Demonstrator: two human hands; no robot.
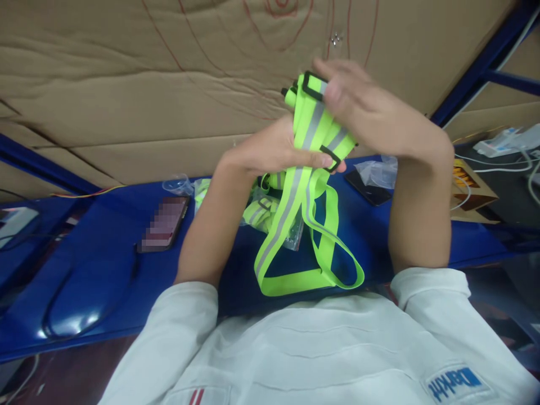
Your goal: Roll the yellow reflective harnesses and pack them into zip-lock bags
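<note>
A neon-yellow reflective strap (pixel 310 132) with grey stripes and black buckles is bunched up in front of me, above the blue table. My left hand (pixel 280 146) is closed around the bundle, its thumb lying across the front near the lower buckle. At the upper right of the bundle, my right hand (pixel 358 101) touches the top buckle; it is smeared by motion, and whether its fingers grip is unclear. Long loops of the strap hang down toward my shirt. Behind them, more yellow reflective straps (pixel 264 211) lie on the table, partly in clear plastic bags.
A phone (pixel 163 224) lies on the blue table (pixel 101 270) at left, near a clear plastic cup (pixel 178 184). To the right are a dark flat device (pixel 368 188), a plastic bag (pixel 382 170) and an open cardboard box (pixel 472 188). Cardboard (pixel 126 112) covers the back wall.
</note>
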